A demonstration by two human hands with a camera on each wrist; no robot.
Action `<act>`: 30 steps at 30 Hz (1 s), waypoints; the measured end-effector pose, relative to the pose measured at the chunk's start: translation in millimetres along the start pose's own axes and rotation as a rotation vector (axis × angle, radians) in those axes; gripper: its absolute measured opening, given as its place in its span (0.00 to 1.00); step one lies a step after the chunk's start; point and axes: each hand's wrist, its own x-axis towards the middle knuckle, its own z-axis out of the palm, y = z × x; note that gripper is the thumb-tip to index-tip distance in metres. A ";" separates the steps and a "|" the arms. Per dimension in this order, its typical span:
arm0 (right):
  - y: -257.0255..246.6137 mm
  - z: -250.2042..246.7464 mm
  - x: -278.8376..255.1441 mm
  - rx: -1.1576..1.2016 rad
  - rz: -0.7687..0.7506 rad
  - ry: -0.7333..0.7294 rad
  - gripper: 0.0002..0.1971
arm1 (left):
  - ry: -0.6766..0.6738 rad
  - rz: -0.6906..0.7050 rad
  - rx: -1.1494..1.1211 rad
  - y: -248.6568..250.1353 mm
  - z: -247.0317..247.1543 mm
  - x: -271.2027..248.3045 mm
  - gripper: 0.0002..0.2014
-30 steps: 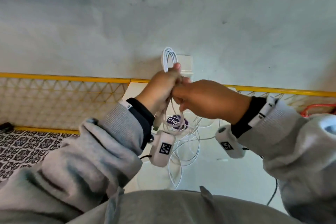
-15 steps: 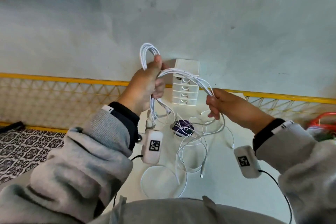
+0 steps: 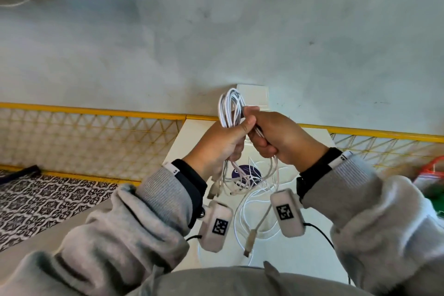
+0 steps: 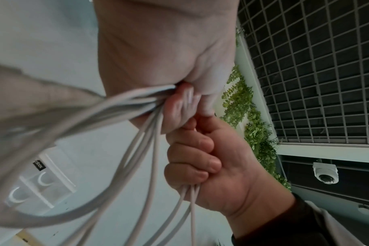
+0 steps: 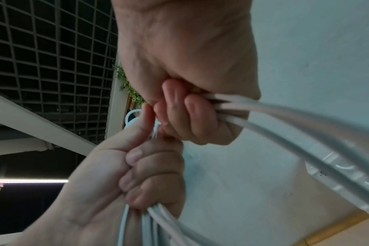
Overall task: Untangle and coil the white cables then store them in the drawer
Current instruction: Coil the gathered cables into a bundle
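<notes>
Left hand (image 3: 222, 144) and right hand (image 3: 278, 138) touching, fingers curled round white cables (image 3: 230, 109), above white table (image 3: 300, 247)

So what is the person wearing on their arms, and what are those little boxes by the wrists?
Both arms wear baggy grey sleeves with tight black cuffs and a thin white band at each wrist. Under each wrist hangs a small rounded white box, the left box and the right box, each with a black-and-white square code sticker. A thin black wire trails from each. The hands are bare.
</notes>
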 end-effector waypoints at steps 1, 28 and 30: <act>-0.1 0.8 0.8 -0.004 0.015 -0.012 0.25 | 0.036 -0.007 -0.014 -1.6 -0.6 0.9 0.10; 56.6 6.2 3.5 -0.278 -0.148 -0.285 0.65 | 0.359 0.116 -0.424 40.3 -37.9 23.3 0.18; 58.2 28.4 6.5 -0.204 -0.169 -0.249 0.69 | 0.362 0.151 -0.361 38.8 -31.1 23.0 0.17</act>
